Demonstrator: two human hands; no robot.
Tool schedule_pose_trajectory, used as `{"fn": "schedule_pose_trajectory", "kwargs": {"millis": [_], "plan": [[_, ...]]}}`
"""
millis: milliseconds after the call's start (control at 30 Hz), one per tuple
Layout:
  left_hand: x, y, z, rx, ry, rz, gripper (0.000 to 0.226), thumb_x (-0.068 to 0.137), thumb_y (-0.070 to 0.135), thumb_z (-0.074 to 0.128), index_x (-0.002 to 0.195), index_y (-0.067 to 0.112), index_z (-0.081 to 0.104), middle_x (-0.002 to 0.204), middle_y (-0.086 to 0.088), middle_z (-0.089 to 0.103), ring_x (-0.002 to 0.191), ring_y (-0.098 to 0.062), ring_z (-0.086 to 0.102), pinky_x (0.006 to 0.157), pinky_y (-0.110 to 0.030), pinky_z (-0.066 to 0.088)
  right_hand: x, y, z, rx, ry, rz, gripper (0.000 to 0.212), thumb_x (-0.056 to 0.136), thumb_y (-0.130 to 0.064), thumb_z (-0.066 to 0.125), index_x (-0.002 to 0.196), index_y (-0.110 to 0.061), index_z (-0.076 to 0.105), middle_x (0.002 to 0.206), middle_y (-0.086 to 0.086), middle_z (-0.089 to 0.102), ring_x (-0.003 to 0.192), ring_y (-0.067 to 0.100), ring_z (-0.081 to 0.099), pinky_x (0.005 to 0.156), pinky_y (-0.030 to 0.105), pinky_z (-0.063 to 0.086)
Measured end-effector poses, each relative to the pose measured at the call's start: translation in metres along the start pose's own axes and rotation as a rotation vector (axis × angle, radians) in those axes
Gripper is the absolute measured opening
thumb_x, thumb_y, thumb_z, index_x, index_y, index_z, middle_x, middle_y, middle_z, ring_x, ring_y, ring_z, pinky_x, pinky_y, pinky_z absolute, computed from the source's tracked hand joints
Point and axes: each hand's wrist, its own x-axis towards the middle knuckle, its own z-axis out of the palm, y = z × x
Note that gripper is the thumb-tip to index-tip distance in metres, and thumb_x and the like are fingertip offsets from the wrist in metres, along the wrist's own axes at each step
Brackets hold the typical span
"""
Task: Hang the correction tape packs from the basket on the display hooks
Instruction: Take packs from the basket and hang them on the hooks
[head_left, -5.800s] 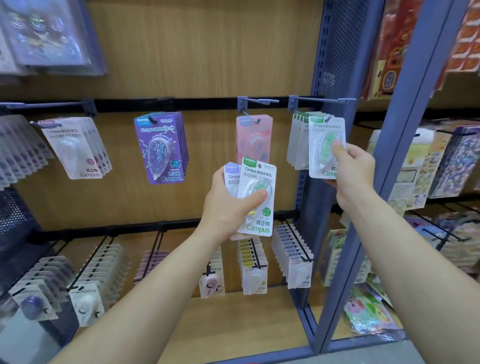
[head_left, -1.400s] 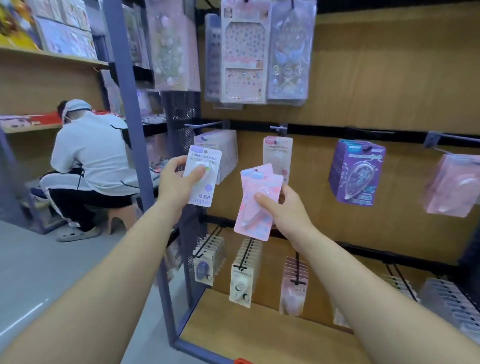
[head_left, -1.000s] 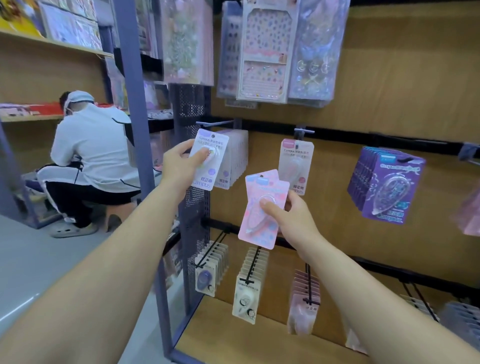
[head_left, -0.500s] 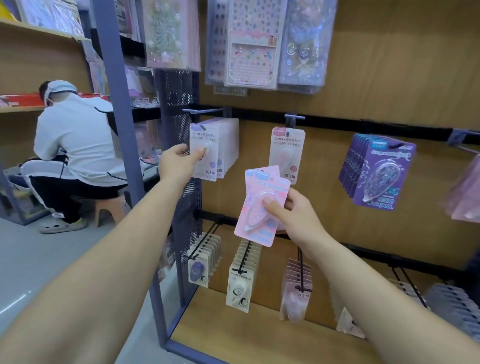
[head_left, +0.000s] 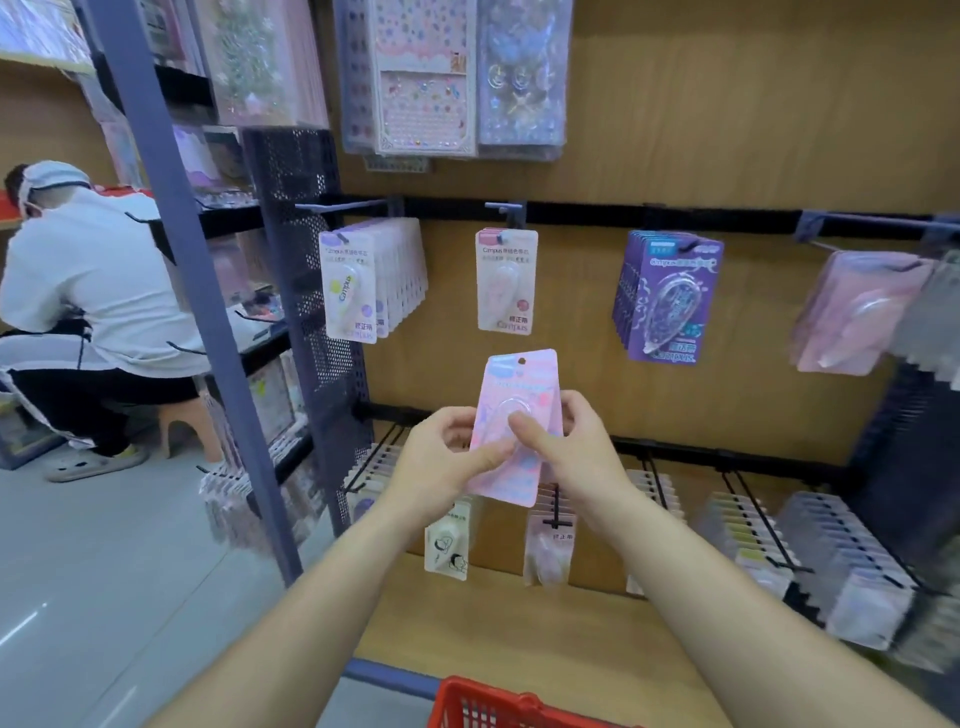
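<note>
Both hands hold pink correction tape packs (head_left: 514, 405) upright in front of the display, hang hole at the top. My left hand (head_left: 441, 462) pinches their left edge with its thumb on the front. My right hand (head_left: 566, 447) grips the right side, thumb across the blister. Above hang a full row of white packs (head_left: 358, 286) on the leftmost hook (head_left: 337, 207), one pale pink pack (head_left: 505, 283) on the second hook, purple packs (head_left: 667, 296) and pink packs (head_left: 857, 312) to the right. The red basket (head_left: 498, 704) shows at the bottom edge.
A lower rail carries several rows of small packs (head_left: 753, 535) above a wooden shelf (head_left: 519, 629). Sticker sheets (head_left: 426, 78) hang above. A blue upright post (head_left: 197, 291) and a perforated side panel (head_left: 311, 312) stand left. A person in white (head_left: 88, 291) sits on a stool at far left.
My left hand let go of the white pack, which now hangs on the leftmost hook, and came across to the pink packs. My right hand lowered them to centre.
</note>
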Motion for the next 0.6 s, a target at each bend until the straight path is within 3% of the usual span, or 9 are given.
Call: {"fn": "schedule_pose_trajectory", "kwargs": {"millis": [167, 333, 433, 600], "plan": [[-0.003, 0.012, 0.025, -0.044, -0.039, -0.034, 0.034, 0.088, 0.018, 0.079, 0.115, 0.013, 0.058, 0.104, -0.004, 0.079, 0.092, -0.019, 0.077, 0.071, -0.034, 0.061, -0.015, -0.001, -0.040, -0.058, 0.073, -0.050, 0.022, 0.093, -0.023, 0.075, 0.111, -0.016, 0.067, 0.102, -0.004, 0.077, 0.091, 0.010, 0.074, 0.068, 0.023, 0.058], [-0.006, 0.030, 0.059, -0.044, -0.024, 0.014, 0.033, 0.090, 0.016, 0.078, 0.116, 0.016, 0.057, 0.099, 0.000, 0.079, 0.087, -0.012, 0.077, 0.065, -0.024, 0.060, -0.028, -0.005, -0.092, -0.059, 0.171, -0.066, 0.015, 0.097, -0.021, 0.069, 0.112, -0.016, 0.070, 0.106, -0.001, 0.078, 0.099, 0.018, 0.074, 0.088, 0.039, 0.058], [-0.004, 0.043, 0.087, -0.016, -0.073, 0.042, 0.034, 0.091, 0.022, 0.077, 0.118, 0.018, 0.058, 0.098, 0.004, 0.079, 0.088, -0.010, 0.077, 0.074, -0.032, 0.063, -0.037, -0.012, -0.128, -0.035, 0.262, -0.071, 0.013, 0.099, -0.022, 0.067, 0.110, -0.016, 0.070, 0.106, 0.001, 0.078, 0.099, 0.020, 0.073, 0.090, 0.043, 0.057], [0.010, 0.076, 0.161, -0.017, -0.183, 0.081, 0.027, 0.092, 0.018, 0.075, 0.114, 0.021, 0.059, 0.102, 0.000, 0.077, 0.088, -0.011, 0.076, 0.077, -0.031, 0.062, -0.058, -0.030, -0.195, -0.048, 0.415, -0.143, 0.016, 0.095, -0.025, 0.071, 0.109, -0.017, 0.070, 0.102, 0.000, 0.078, 0.096, 0.022, 0.074, 0.085, 0.043, 0.060]]}}
